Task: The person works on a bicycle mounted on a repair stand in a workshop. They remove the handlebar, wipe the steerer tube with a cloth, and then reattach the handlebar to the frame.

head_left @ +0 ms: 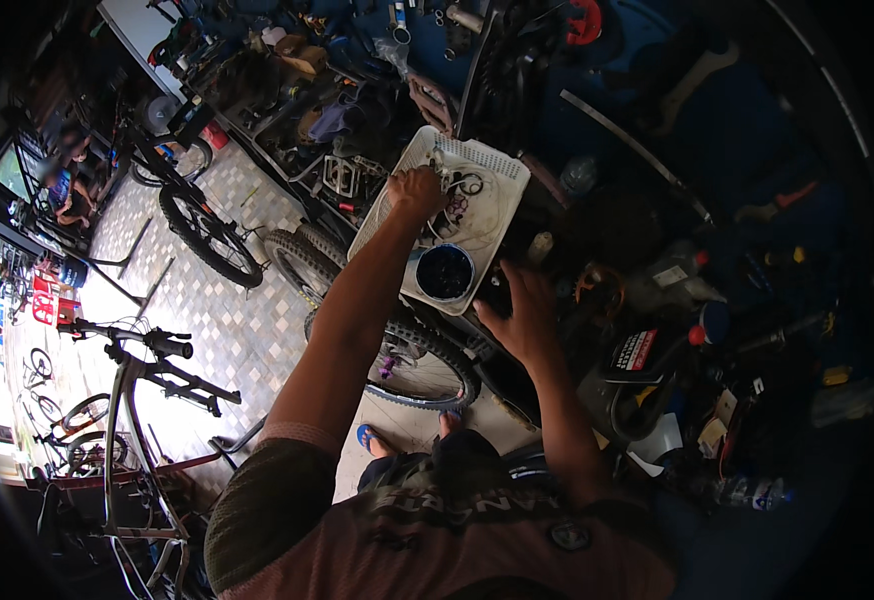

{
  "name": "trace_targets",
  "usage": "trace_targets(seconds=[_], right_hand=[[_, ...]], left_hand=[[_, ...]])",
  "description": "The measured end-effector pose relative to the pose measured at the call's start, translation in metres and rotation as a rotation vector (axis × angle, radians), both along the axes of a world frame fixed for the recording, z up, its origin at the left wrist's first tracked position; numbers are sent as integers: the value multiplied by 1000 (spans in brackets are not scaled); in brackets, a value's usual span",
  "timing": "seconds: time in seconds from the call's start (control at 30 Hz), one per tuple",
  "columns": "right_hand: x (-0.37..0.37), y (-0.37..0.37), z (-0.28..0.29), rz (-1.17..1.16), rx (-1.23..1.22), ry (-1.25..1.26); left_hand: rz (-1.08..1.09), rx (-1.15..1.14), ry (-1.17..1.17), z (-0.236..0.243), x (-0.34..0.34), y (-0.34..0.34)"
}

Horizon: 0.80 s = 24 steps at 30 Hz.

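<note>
A white perforated plastic tray (492, 188) holds small metal parts, loops of cable (467, 185) and a round tub of dark, glossy stuff (445, 272). My left hand (415, 188) reaches into the far left part of the tray, its fingers curled down on something I cannot make out. My right hand (519, 315) hangs beside the tray's near right corner, empty, with fingers apart. Just under the tray's near edge is a bicycle wheel with a knobby tyre (462, 365).
A cluttered blue bench (622, 160) with tools and bottles spreads to the right. At left are bicycle frames (127, 420), a hanging wheel (207, 240) and patterned floor (227, 350). People (65, 185) are at the far left. My feet (372, 440) stand below.
</note>
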State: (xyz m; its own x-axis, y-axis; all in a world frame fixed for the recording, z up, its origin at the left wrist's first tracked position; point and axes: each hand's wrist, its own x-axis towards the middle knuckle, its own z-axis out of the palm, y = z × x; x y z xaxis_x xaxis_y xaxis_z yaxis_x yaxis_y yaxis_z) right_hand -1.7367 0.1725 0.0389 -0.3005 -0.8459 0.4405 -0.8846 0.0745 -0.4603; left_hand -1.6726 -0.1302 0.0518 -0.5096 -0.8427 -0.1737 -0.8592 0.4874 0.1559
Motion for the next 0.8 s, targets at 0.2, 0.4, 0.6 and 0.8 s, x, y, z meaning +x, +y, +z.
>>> trace_targets(seconds=[0.2,0.4,0.6,0.8], right_hand=[[-2,39,-15,-6,54,-102],[-10,55,-11,-92,34,-58],[16,40,26,-43,-46,-63],[57,42,24,-104,-58,-28]], left_hand=[[-76,-125,-229,-14,-5,-11],[86,88,9,29,13,-13],[65,180,456,53,149,-109],[225,95,730,84,189,-99]])
